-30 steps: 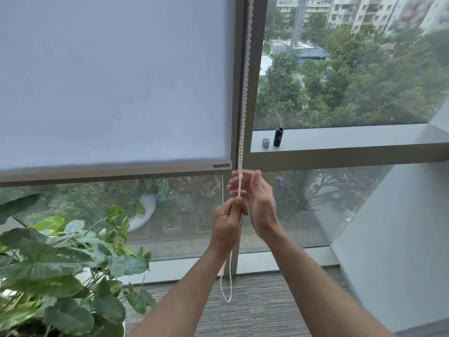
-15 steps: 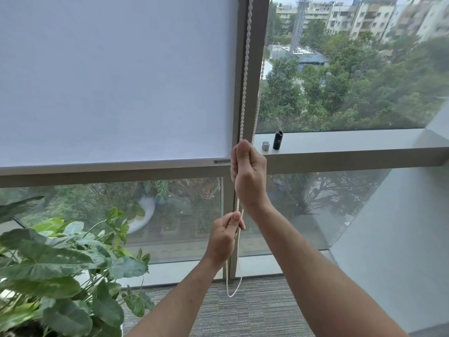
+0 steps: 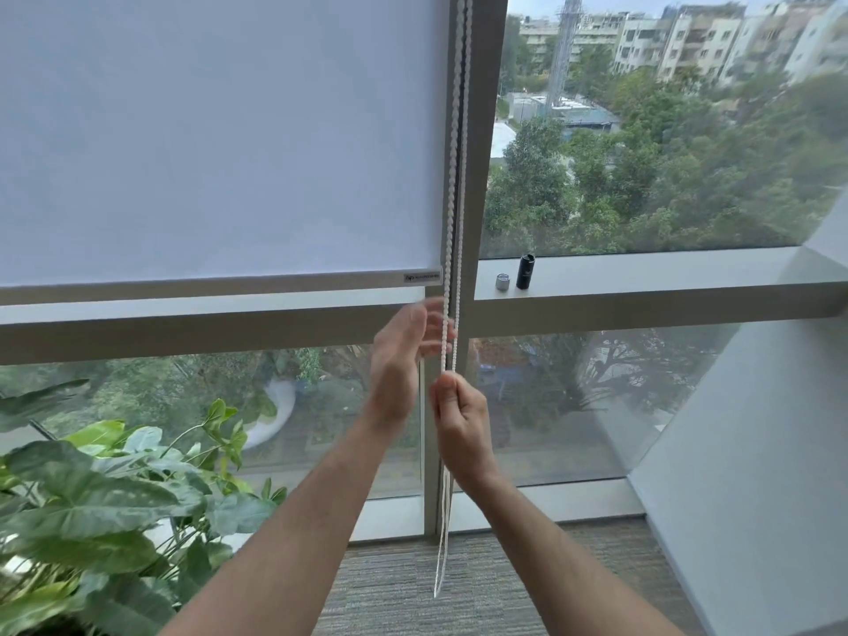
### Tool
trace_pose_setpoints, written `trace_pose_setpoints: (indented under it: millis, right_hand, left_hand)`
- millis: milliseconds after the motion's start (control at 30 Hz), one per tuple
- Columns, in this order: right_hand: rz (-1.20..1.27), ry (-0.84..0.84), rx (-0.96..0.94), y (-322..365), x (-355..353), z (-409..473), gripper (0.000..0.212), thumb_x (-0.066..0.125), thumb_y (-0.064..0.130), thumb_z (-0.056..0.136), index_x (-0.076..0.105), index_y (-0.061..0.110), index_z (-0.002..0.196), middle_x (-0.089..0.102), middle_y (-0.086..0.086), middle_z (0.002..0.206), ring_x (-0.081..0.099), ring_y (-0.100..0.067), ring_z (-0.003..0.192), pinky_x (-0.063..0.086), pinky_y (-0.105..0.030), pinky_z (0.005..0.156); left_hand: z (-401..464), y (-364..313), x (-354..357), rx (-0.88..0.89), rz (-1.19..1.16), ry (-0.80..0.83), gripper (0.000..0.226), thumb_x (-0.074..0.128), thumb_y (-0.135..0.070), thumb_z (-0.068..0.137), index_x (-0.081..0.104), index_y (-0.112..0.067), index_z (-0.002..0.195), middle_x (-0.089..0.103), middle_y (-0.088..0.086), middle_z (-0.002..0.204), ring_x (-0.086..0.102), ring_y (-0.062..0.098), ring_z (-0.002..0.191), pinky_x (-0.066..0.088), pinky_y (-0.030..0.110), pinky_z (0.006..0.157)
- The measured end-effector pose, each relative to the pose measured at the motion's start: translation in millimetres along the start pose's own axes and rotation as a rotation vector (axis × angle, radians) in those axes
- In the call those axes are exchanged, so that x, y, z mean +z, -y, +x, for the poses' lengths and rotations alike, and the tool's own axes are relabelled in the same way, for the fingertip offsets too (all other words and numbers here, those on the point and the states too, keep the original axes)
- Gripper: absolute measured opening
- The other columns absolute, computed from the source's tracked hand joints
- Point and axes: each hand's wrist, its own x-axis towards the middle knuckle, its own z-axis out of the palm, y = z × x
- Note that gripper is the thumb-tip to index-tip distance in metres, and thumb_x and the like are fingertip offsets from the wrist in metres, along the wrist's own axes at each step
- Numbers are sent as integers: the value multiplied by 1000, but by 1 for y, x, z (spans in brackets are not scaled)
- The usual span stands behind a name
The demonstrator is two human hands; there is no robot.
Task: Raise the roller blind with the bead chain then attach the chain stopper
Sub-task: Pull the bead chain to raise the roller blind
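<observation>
Two strands of one bead chain (image 3: 452, 185) hang down the window mullion (image 3: 484, 176) in my head view, meeting in a loop near the carpet. My right hand (image 3: 461, 429) is pinched closed on a strand below the blind's hem; my left hand (image 3: 399, 360) sits higher, fingers spread beside the chain, blurred, so I cannot tell if it touches. I judge the chain light, limp and a little slippery, best gripped between thumb and forefinger across several beads. One roller blind (image 3: 220, 140) covers the upper left pane, its bottom bar (image 3: 206, 282) just above the ledge. On the sill (image 3: 642, 273) I count two small items: a silver cap (image 3: 503, 281) and a black cylinder (image 3: 526, 271), possibly the stopper parts. One potted plant (image 3: 105, 511) stands lower left.
</observation>
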Motion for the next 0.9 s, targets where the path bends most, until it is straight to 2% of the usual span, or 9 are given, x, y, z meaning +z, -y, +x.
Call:
trace_pose_setpoints:
  millis: [133,200,300,500,600,700,733,800,900]
  right_hand:
    - [-25,22,62,-19,1,-16,43,39,26,101,43,37,60,40,16,54,32,-2,53,28,-21,53]
    - [-27,16,76,-22,0,-19,44,39,27,102,43,36,59,40,16,55,32,-2,54,29,-23,53]
    - [-32,14,83,-23,-2,-19,43,40,27,102,41,32,59,39,13,56,33,-5,55,29,-28,53]
    - [42,157,205,-24,-22,-9,42,42,38,98,59,14,68,46,-1,55,42,-13,49,34,-30,49]
    - [-23,182,203,-5,-33,15,49,37,46,97,71,12,99,69,-11,76,68,-20,70,52,-39,70]
    - [-109,61,86,38,-33,52,51,31,54,98,73,24,103,74,-2,96,70,-15,91,55,-40,81]
    - [-143,53,25,54,-31,64,44,34,52,98,72,29,100,73,6,93,69,-10,89,56,-38,79]
    - [-161,64,-44,82,-29,86,17,52,34,94,67,38,99,70,15,91,67,-3,90,59,-36,80]
    - [-224,246,-75,113,-36,112,51,54,-10,82,67,31,110,70,11,108,66,-10,108,57,-38,93]
  left_hand:
    - [28,-55,27,180,-12,99,33,36,-34,103,58,-13,117,65,9,89,64,24,76,53,34,65]
    - [39,-75,39,217,-60,90,30,35,-26,104,60,-13,115,58,3,76,53,16,59,40,27,50]
    - [49,-85,49,230,-87,34,31,39,-24,104,67,-13,94,39,-9,54,31,8,45,23,27,42]
    - [46,-68,43,246,-46,-33,35,43,-26,100,64,-24,73,30,4,50,25,16,42,17,40,43]
    - [38,-48,35,222,-22,-54,34,45,-29,99,66,-27,72,28,6,47,26,13,39,18,36,39]
    - [26,-31,32,189,-22,-39,35,45,-24,100,66,-26,73,40,-6,45,33,5,39,34,23,42]
    - [24,-27,32,182,-35,-29,35,45,-21,100,66,-25,73,47,-10,46,37,1,41,40,22,46]
    - [21,-24,29,166,-65,-42,33,46,-19,98,66,-23,72,51,-11,47,38,-1,41,35,18,43]
    - [21,-23,17,161,-34,-95,32,45,-19,96,66,-24,72,38,-7,45,29,6,38,19,27,38]
